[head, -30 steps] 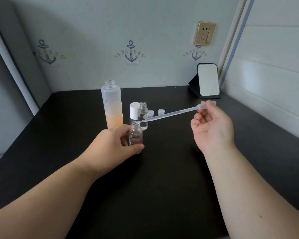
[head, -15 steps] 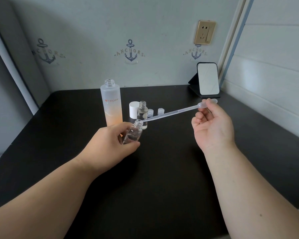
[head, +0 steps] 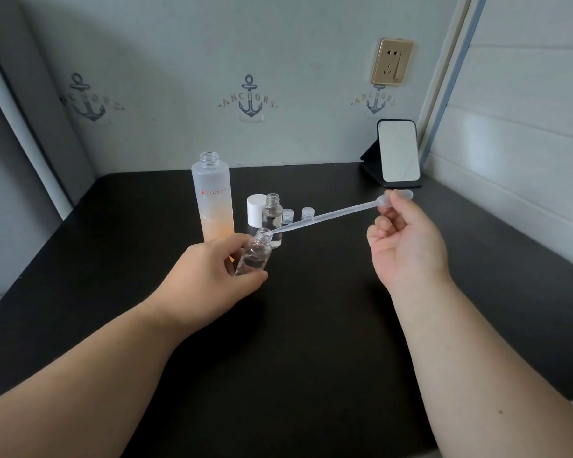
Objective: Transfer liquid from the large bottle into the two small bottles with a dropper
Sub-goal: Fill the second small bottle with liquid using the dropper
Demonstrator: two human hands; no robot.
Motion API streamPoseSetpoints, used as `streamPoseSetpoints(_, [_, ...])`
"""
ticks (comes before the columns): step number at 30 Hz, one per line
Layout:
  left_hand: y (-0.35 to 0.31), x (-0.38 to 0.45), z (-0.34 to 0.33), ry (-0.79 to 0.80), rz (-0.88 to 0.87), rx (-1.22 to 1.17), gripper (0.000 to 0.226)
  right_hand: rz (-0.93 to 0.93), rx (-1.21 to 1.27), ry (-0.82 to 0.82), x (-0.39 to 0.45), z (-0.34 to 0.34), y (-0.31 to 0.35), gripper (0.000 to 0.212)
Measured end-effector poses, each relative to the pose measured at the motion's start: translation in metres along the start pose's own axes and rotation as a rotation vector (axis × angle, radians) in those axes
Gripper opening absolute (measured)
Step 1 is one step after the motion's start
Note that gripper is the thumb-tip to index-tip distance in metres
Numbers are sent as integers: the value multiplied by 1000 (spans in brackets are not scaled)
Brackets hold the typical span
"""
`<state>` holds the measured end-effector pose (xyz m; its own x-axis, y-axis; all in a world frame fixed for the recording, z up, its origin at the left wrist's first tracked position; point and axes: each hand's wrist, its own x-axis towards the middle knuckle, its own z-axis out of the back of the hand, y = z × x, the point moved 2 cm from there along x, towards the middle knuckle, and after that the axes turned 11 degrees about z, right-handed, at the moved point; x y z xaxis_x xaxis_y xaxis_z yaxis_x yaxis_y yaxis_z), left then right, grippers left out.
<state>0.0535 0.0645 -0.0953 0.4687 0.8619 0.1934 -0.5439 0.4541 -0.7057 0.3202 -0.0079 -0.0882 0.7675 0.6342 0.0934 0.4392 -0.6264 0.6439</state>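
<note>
Left hand (head: 212, 276) gripping tilted small bottle (head: 255, 256); right hand (head: 404, 242) pinching dropper (head: 325, 218), tip at its mouth. Second small bottle (head: 272, 223) behind, apparently part-filled; large bottle (head: 214, 200) far left, uncapped. Filling likely midway.

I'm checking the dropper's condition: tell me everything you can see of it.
The dropper is a long, thin pipette of clear, soft-looking plastic with a bulb at one end. It lies slanted in the air. The right hand pinches the bulb; the tip sits at the mouth of the small bottle, which the left hand holds tilted.
</note>
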Motion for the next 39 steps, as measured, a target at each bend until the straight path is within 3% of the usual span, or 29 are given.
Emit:
streamPoseSetpoints(9, [2,1,0,-6,18,-1,22,15,-41,25,1,2,1,18])
streamPoseSetpoints(16, [1,1,0,4,17,0,22,22,-64,22,-1,1,3,10])
streamPoseSetpoints(22, [2,1,0,9,21,3,21,24,-112,34,-3,0,4,20])
streamPoseSetpoints(29, [2,1,0,2,31,-4,23,40,-138,-4,-2,2,4,1])
streamPoseSetpoints(35, [1,1,0,12,38,4,24,2,-72,0,-3,1,2,16])
streamPoseSetpoints(39, [-1,0,0,39,52,12,24,-22,-25,-26,-3,1,1,9])
